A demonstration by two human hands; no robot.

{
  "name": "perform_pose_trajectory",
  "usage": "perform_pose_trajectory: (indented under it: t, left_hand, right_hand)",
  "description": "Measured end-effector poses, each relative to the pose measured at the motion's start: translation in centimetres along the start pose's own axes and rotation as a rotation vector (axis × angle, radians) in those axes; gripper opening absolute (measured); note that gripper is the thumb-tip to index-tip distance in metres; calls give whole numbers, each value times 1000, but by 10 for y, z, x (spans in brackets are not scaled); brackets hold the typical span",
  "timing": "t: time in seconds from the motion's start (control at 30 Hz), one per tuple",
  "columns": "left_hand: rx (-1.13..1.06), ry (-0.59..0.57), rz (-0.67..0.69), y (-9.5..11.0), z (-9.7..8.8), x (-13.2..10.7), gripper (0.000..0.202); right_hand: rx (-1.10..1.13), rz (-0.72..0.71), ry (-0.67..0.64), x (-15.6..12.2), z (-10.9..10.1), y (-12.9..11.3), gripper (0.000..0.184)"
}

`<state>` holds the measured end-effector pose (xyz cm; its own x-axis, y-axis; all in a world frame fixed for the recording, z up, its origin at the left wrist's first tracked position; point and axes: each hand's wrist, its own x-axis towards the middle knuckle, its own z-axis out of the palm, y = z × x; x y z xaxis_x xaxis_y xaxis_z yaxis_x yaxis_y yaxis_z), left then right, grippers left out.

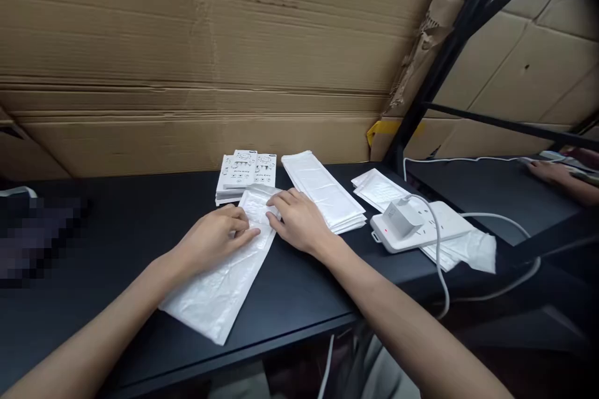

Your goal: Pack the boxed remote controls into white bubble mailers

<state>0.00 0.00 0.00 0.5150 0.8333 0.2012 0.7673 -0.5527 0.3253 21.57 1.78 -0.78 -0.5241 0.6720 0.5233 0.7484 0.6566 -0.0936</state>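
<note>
A long white padded envelope (219, 290) lies on the black table (131, 243), running from the near edge toward the back. My left hand (218, 235) rests on its upper part with fingers curled and pressing on it. My right hand (297, 219) lies flat at the envelope's far end, fingertips on its open flap. Just behind the hands stands a small stack of white printed product boxes (246, 174).
A stack of white envelopes (322, 190) lies right of my right hand. Further right, a white power strip (418, 227) with a plugged adapter and cable sits on more envelopes. Cardboard (196, 56) walls the back. Another person's hand (552, 171) shows at the far right.
</note>
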Motion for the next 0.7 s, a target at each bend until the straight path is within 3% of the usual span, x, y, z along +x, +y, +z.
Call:
perform_pose_trajectory:
  t: [0.13, 0.37, 0.7]
  left_hand:
    - [22, -3, 29, 3, 0, -1, 45]
    - [-2, -23, 20, 8, 3, -2, 33]
    - [-9, 5, 9, 9, 13, -3, 51]
  right_hand:
    - [-36, 21, -53, 0, 0, -2, 25]
    - [-45, 49, -137, 0, 1, -5, 28]
    - [365, 229, -76, -2, 4, -4, 23]
